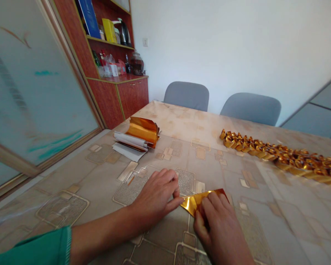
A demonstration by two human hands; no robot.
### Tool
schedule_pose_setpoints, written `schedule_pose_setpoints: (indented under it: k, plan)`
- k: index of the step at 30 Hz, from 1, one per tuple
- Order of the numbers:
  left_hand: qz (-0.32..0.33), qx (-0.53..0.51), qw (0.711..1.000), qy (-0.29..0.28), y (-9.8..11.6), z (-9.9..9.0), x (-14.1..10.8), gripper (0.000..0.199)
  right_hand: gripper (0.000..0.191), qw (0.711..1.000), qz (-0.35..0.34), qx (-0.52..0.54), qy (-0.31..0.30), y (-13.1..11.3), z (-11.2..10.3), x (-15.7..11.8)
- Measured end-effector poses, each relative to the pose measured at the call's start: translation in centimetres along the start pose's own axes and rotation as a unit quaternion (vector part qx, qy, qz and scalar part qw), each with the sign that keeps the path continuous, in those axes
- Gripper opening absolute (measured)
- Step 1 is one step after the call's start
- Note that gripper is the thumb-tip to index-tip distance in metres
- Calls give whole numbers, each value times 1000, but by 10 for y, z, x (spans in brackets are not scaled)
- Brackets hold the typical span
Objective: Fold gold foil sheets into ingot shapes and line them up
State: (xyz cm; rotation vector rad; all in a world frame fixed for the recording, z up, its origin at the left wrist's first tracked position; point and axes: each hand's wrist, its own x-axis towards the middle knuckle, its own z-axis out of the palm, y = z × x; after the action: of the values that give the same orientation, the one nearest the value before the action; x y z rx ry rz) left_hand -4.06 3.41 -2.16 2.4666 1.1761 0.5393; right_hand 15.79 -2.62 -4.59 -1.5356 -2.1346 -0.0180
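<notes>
A sheet of shiny gold foil paper (191, 203), folded to a pointed shape, lies low over the table in front of me. My left hand (161, 191) has its fingers curled and its thumb at the paper's left tip, pinching it. Over the right part of the paper, my right hand (219, 224) is closed with thumb and fingers gripping it, hiding much of that side. Beyond my left hand stands a loose stack of curled gold foil sheets (143, 129) with pale backs.
A long row of folded gold foil pieces (264, 149) runs along the right of the patterned table (165, 121). Two grey chairs (186, 95) stand at the far edge. A red-brown cabinet (132, 97) with bottles and a kettle is at the back left, beside a glass sliding door (41, 81).
</notes>
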Motion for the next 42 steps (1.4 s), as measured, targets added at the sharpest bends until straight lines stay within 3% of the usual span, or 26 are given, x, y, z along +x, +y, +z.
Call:
schedule_pose_setpoints:
  k: [11,20,22,25,27,29,32,42]
  plan:
    - [-40,32,999,-5,5,0,3,16,14,1000,6,13,11,1,0,-1]
    - [-41,49,998,3,5,-2,3,19,19,999,-29,-3,-24,0,-3,0]
    - [-10,54,998,21,5,-1,0,16,19,999,-27,-3,-28,0,-4,1]
    - [115,57,990,59,8,6,-9,9,19,999,-21,-8,-37,0,-5,3]
    - [202,59,976,60,12,12,-17,17,18,999,-17,-14,-49,0,-5,4]
    - [249,65,965,42,16,16,-24,23,18,998,-17,-18,-61,0,-6,5]
    - [258,82,962,20,19,17,-29,30,22,998,-22,-18,-62,0,-7,5]
    - [248,136,959,3,21,20,-28,25,30,997,-44,-10,-61,16,-16,-5]
